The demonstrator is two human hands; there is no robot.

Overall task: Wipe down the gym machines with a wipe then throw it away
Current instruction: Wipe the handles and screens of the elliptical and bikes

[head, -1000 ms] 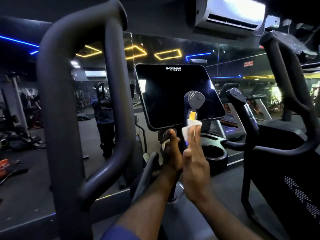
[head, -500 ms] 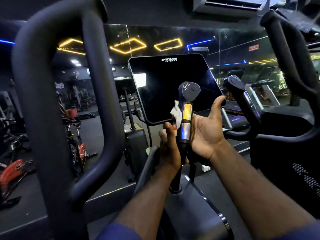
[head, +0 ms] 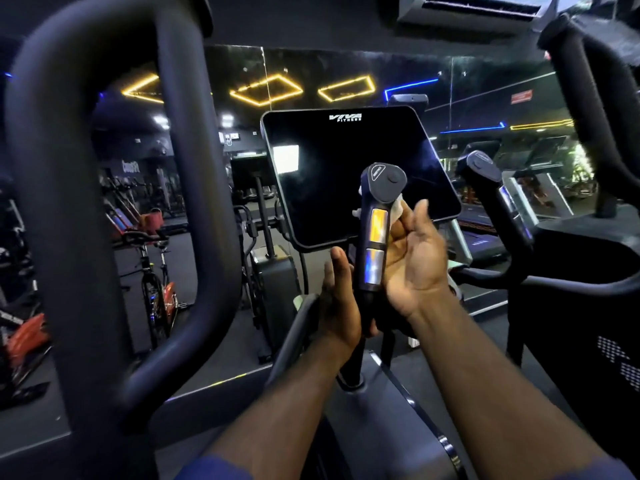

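Observation:
The machine's upright inner handle [head: 375,244], dark with two shiny metal plates, stands in the middle in front of the black console screen [head: 346,168]. My left hand [head: 337,306] grips the stem just under the plates, thumb pointing up. My right hand [head: 415,265] cups the handle from the right, palm toward me, with its fingers curled round the back. It presses a white wipe [head: 398,205] against the handle below the knobbed top. A corner of the wipe shows on the handle's left side.
A thick black loop arm [head: 69,237] fills the left foreground, and a second one [head: 588,98] rises at the right. A matching inner handle [head: 485,174] stands right of the screen. A wall mirror behind reflects bikes and treadmills. An air conditioner [head: 467,8] hangs overhead.
My right hand went from the front of the handle to its right side, palm toward me, and carried the wipe up to just under the top. My left hand kept its grip.

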